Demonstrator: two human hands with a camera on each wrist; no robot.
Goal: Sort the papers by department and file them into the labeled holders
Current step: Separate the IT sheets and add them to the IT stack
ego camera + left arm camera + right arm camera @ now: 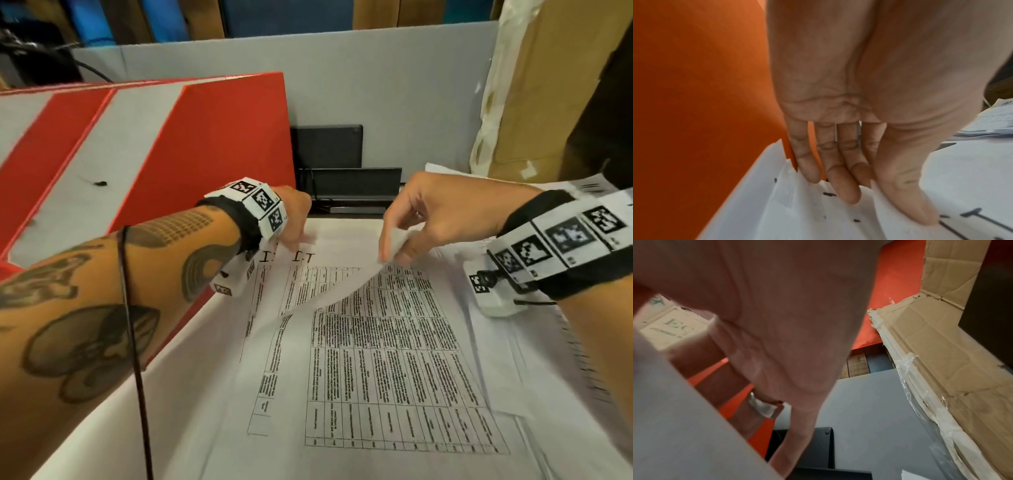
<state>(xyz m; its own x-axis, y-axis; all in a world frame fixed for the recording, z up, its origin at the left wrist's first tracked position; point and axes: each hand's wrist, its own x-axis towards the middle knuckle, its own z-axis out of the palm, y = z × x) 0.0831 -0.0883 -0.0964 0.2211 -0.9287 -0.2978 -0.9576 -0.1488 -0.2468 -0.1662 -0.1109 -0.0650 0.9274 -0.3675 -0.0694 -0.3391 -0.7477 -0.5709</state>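
Peeling the top sheet [329, 291] off the stack of papers [394, 370] in front of me, I pinch its far right corner between the thumb and fingers of my right hand [442, 212], and the corner curls up off the page below. My left hand [294, 216] lies with straight fingers [846, 191] pressed on the far left corner, right where "I.T" is written by hand, and the thumb rests flat on the paper beside them. So this sheet reads as an I.T one, and the page under it shows the same kind of printed table.

I judge the job to be at an early or middle point: the stack before me has several sheets in it, and another loose pile of papers [582, 342] lies spread out to the right, under my right wrist. None of these is filed yet. The red holders [212, 144] stand just to the left of the stack, against the grey partition [376, 75]. I cannot read any label on them from here, nor see whether papers are inside. A black tray [346, 185] sits at the far edge of the desk, between my hands.

What is left, as I see it: lift this sheet clear, find the I.T holder, slide it in, then go on through the rest
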